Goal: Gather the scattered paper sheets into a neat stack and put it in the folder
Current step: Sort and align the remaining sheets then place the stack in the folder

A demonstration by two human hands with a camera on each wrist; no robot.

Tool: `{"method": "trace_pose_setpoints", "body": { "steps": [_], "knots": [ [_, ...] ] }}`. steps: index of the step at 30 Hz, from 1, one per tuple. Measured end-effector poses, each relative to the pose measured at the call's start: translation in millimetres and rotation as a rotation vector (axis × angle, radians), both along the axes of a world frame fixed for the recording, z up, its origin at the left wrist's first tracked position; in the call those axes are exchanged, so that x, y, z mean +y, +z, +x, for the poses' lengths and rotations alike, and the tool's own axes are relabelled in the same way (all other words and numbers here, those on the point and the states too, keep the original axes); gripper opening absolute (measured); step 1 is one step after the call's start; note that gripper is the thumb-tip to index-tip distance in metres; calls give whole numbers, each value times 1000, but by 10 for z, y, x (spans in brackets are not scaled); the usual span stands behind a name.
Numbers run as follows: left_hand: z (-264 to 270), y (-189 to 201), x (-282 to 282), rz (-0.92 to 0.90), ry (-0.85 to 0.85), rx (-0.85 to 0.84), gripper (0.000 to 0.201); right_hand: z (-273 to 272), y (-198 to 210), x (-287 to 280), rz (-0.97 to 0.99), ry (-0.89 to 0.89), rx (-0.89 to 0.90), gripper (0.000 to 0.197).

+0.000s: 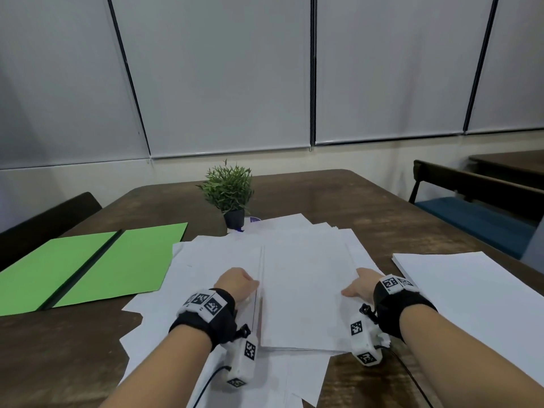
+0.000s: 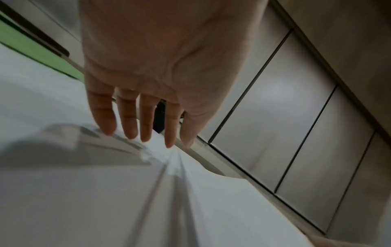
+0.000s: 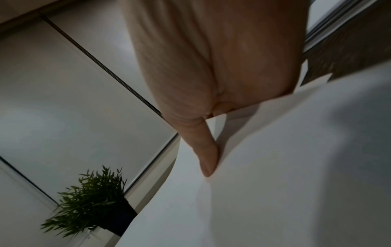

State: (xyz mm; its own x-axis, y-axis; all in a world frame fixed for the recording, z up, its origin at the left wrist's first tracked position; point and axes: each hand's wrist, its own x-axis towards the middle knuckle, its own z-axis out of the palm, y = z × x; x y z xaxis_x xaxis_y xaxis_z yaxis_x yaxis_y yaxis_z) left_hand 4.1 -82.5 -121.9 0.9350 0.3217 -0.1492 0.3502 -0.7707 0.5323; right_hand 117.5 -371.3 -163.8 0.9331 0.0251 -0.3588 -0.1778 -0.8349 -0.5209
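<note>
Now the paper stack [image 1: 306, 293] lies on the table [image 1: 368, 207], right of the green folder [image 1: 88, 269]. Left hand [image 1: 237, 282] presses flat; right hand [image 1: 363, 285] pinches its edge. Thin, bendy, slippery sheets: hold both sides.

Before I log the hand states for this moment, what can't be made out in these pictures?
- Right hand fingers: in the head and right wrist views the paper stack covers them; only the thumb shows on top.
- Left hand fingers: hidden behind the hand in the head view; the left wrist view shows them straight but blurred.
- Sheet count: edges too fine.
- Small purple object beside the potted plant: paper covers most of it.
</note>
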Motion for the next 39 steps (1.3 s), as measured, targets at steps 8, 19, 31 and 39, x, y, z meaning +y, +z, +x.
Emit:
{"method": "trace_pose_setpoints", "body": {
  "steps": [8,19,31,39],
  "knots": [
    [-244,-126,772,297,235,229,95,-25,26,33,0,28,-23,63],
    [-235,-98,878,253,128,150,46,-22,35,43,-46,24,-37,60],
    [-388,452,891,243,208,-427,6,-105,86,55,-6,8,-25,64],
    [-368,1392,620,186,263,-904,28,-158,118,79,-5,-14,-17,61]
  ]
}}
